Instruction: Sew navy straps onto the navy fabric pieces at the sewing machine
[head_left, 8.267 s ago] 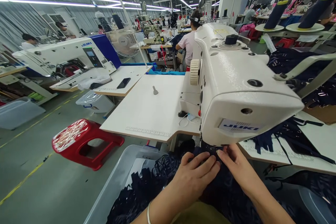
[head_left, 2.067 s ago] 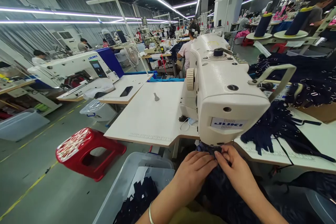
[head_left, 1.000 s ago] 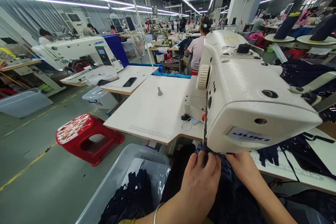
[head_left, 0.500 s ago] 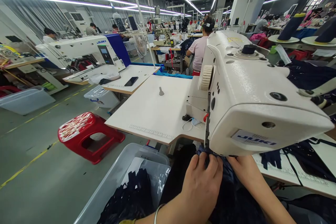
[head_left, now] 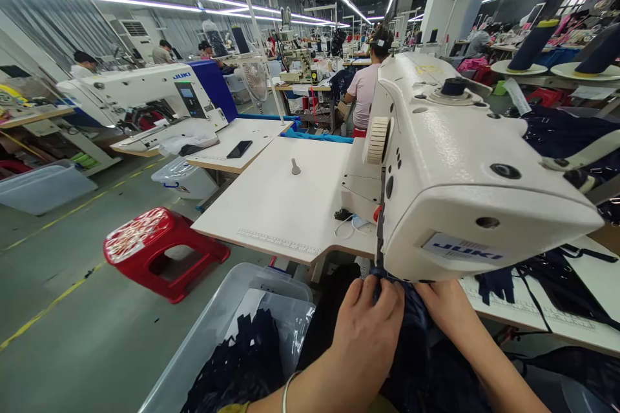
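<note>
My left hand [head_left: 369, 329] lies with fingers curled down on dark navy fabric [head_left: 421, 368] just under the head of a white JUKI sewing machine [head_left: 450, 168]. My right hand [head_left: 448, 313] presses the same fabric beside it; its fingertips are hidden under the machine head. Both hands hold the cloth close to the needle area, which the machine body hides. A silver bangle sits on my left wrist.
A clear plastic bin [head_left: 227, 342] with dark fabric pieces stands at lower left. A red stool [head_left: 155, 251] is on the floor. The white table [head_left: 281, 206] carries a small grey knob. More navy pieces [head_left: 547, 271] lie at right. Other people sew further back.
The view has shifted slightly; both hands stay on the navy fabric under the machine head, edging a little forward. Earlier the fingers lay flatter and more spread on the cloth.
</note>
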`<state>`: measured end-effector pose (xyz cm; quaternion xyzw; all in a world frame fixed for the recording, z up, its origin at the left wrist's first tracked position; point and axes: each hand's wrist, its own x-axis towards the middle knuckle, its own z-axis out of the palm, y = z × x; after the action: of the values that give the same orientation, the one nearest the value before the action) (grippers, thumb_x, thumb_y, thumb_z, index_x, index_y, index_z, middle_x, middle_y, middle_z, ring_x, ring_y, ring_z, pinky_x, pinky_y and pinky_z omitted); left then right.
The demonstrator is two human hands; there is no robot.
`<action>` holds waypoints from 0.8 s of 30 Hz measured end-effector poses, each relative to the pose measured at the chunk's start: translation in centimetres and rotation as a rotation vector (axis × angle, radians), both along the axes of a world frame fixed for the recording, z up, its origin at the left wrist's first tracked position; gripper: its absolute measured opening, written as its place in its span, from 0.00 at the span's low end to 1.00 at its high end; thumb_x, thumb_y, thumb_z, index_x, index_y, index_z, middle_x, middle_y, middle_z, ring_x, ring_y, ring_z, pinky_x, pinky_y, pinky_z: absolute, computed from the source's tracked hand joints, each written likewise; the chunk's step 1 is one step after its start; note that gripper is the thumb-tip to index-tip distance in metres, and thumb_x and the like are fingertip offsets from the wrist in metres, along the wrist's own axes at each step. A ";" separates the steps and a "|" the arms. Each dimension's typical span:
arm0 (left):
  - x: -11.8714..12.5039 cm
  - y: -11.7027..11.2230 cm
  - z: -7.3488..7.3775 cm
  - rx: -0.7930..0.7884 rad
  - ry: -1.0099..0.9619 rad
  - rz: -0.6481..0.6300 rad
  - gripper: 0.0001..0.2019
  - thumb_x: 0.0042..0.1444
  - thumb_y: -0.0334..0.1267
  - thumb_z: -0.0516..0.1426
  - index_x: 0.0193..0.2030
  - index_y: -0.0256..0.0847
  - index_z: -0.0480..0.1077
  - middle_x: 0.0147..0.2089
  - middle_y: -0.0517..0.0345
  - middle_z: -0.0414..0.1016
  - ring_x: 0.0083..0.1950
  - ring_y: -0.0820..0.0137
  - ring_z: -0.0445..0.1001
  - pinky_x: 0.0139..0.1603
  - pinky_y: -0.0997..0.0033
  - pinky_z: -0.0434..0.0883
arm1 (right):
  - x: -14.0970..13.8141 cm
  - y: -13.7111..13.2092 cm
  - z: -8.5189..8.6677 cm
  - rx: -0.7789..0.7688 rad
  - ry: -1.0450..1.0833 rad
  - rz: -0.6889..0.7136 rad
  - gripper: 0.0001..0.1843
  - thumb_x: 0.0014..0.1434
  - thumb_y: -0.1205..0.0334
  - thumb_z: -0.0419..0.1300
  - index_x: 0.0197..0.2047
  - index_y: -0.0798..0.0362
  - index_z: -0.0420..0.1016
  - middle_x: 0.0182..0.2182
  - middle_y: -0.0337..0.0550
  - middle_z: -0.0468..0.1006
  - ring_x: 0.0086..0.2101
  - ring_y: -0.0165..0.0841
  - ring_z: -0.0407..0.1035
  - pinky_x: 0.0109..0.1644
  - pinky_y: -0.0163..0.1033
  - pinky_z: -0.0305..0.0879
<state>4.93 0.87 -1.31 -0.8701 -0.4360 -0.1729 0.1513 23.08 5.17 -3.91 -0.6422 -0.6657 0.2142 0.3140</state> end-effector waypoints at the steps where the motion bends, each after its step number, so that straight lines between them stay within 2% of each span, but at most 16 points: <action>1: 0.0 0.0 0.0 -0.005 -0.001 -0.005 0.17 0.62 0.31 0.51 0.58 0.37 0.65 0.51 0.55 0.68 0.52 0.62 0.66 0.55 0.62 0.62 | 0.0 0.0 0.0 -0.003 0.000 -0.002 0.16 0.58 0.52 0.50 0.30 0.48 0.76 0.24 0.49 0.80 0.31 0.47 0.76 0.32 0.42 0.68; 8: 0.4 0.0 0.3 -0.046 -0.033 -0.041 0.19 0.62 0.33 0.50 0.59 0.37 0.64 0.52 0.54 0.70 0.53 0.60 0.66 0.55 0.60 0.62 | 0.0 0.0 -0.1 0.000 0.025 -0.017 0.17 0.58 0.52 0.48 0.26 0.47 0.72 0.21 0.46 0.78 0.30 0.45 0.75 0.35 0.42 0.68; 12: 0.4 -0.4 1.1 -0.125 -0.112 -0.087 0.26 0.61 0.49 0.49 0.61 0.35 0.63 0.55 0.52 0.69 0.55 0.55 0.65 0.57 0.57 0.61 | 0.1 -0.1 -0.2 -0.001 0.064 -0.048 0.15 0.57 0.53 0.48 0.25 0.48 0.69 0.19 0.43 0.76 0.26 0.40 0.72 0.37 0.42 0.68; 14: 0.2 -0.6 1.2 -0.130 -0.128 -0.090 0.28 0.61 0.53 0.49 0.61 0.35 0.63 0.56 0.52 0.69 0.56 0.54 0.64 0.58 0.56 0.61 | 0.1 -0.3 -0.1 -0.011 0.099 -0.061 0.15 0.58 0.53 0.49 0.26 0.49 0.68 0.20 0.41 0.74 0.24 0.38 0.70 0.36 0.42 0.68; 20: -0.8 -0.5 0.2 -0.099 -0.055 -0.049 0.19 0.64 0.33 0.47 0.61 0.37 0.63 0.57 0.52 0.69 0.57 0.62 0.65 0.59 0.61 0.60 | -0.2 -1.7 0.2 -0.006 0.265 -0.043 0.10 0.58 0.51 0.54 0.31 0.47 0.67 0.23 0.38 0.73 0.32 0.38 0.71 0.37 0.38 0.68; 24: -1.1 -0.5 -0.4 -0.018 -0.017 -0.151 0.19 0.68 0.33 0.44 0.63 0.40 0.61 0.59 0.54 0.68 0.58 0.67 0.64 0.58 0.67 0.60 | -0.5 -2.2 0.0 -0.020 0.290 -0.045 0.08 0.59 0.53 0.53 0.33 0.47 0.65 0.28 0.40 0.75 0.38 0.39 0.72 0.40 0.40 0.68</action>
<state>3.87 0.40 -1.75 -0.9005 -0.3717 -0.1871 0.1263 22.54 2.95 -3.95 -0.6225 -0.5966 0.3042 0.4049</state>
